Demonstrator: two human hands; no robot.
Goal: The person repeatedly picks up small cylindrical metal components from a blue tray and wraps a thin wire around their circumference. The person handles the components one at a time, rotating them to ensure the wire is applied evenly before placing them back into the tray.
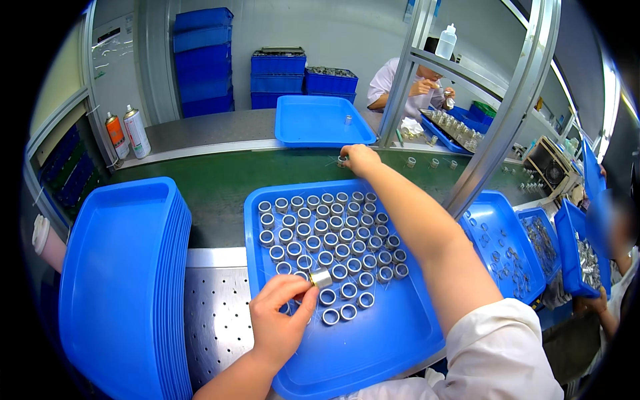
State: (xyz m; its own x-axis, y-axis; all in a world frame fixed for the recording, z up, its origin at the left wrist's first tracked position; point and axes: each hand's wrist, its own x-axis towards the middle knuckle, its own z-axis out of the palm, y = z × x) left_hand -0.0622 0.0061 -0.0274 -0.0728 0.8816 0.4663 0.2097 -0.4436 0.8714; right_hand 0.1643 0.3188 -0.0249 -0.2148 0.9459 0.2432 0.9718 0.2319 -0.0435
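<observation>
My left hand point(283, 313) is closed, thumb and fingers pinching a short silver metal cylinder point(321, 277) with a yellowish rim. It hangs over a blue tray point(393, 333) that holds many upright metal rings point(341, 251) with thin wires sticking out of some. Stretched far forward, my right hand point(361, 160) reaches to the green conveyor belt point(220, 167). Its fingers close around another small metal ring point(343, 161) at the belt, partly covered by the fingertips.
Stacked blue trays point(120, 280) stand at left. Beyond the belt sits a blue tray point(300, 139) with one small part. A metal post point(507, 100) rises right of my arm. Co-workers point(407, 83) sit across and at far right. Spray cans point(137, 132) stand back left.
</observation>
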